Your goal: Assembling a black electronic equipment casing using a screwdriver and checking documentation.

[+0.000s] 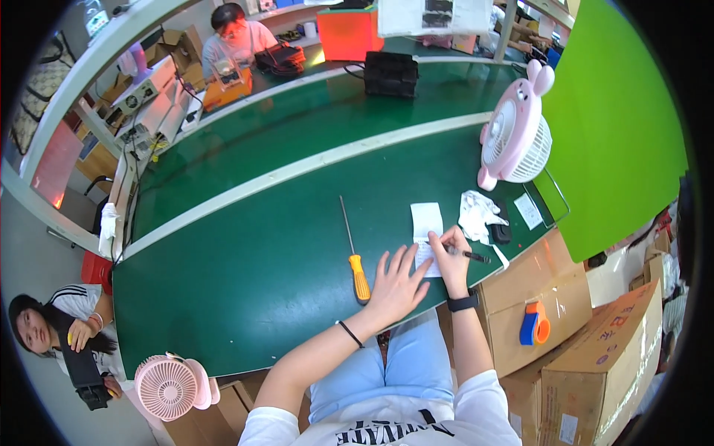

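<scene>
A small white notepad (pixel 426 218) lies unfolded on the green table (pixel 268 253), its lower page carrying writing. My right hand (pixel 451 256) is closed around a dark pen (pixel 476 257), whose tip end is at that page. Flat beside the page, my left hand (pixel 399 286) rests with its fingers spread, the fingertips at the paper's left edge. Just left of this hand lies a screwdriver (pixel 358 279) with an orange and black handle, its shaft pointing away from me.
Crumpled white tissue (pixel 478 215), a black object (pixel 501 233) and a white card (pixel 528 211) lie to the right. A pink fan (pixel 517 134) stands behind them; another pink fan (pixel 166 386) is at the near left. Cardboard boxes (pixel 602 357) and a tape dispenser (pixel 535 323) stand at right. Two people are nearby.
</scene>
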Available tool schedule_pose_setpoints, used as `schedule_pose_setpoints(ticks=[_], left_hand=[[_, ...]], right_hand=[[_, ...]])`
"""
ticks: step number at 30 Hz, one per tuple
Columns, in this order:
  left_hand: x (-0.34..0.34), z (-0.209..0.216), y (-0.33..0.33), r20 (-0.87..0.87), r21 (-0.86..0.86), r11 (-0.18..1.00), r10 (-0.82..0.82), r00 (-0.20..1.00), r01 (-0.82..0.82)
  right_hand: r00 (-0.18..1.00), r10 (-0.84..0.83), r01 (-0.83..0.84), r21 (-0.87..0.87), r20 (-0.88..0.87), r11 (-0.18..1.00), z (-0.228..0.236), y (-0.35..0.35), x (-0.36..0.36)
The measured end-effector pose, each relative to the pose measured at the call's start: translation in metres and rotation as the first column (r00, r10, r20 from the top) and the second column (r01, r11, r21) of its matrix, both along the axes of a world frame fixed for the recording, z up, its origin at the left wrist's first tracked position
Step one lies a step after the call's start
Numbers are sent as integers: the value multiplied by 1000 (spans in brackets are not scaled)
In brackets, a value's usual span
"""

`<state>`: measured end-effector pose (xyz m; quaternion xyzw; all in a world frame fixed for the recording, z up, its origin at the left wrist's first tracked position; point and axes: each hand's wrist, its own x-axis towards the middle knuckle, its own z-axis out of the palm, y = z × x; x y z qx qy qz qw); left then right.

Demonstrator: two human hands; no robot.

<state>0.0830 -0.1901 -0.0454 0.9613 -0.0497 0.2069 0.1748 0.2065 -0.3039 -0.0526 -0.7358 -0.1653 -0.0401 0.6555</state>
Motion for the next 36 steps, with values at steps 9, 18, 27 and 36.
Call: schedule_pose_setpoints(ticks=[9, 18, 27, 36], left_hand=[[-5, 1, -3, 15, -3, 1000, -11, 1000, 11], [-1, 2, -2, 17, -1, 1000, 3, 1000, -3], [2, 3, 1, -16, -7, 1000, 19, 1000, -19], [-2, 0, 0, -31, 6, 1000, 11, 999, -10]], right_hand=[[993, 60, -52, -83, 98, 995, 11, 1, -9], [998, 33, -28, 82, -51, 996, -3, -6, 0], [994, 71, -64, 83, -78, 994, 9, 2, 1], [989, -101, 115, -136, 108, 984, 3, 4, -2]])
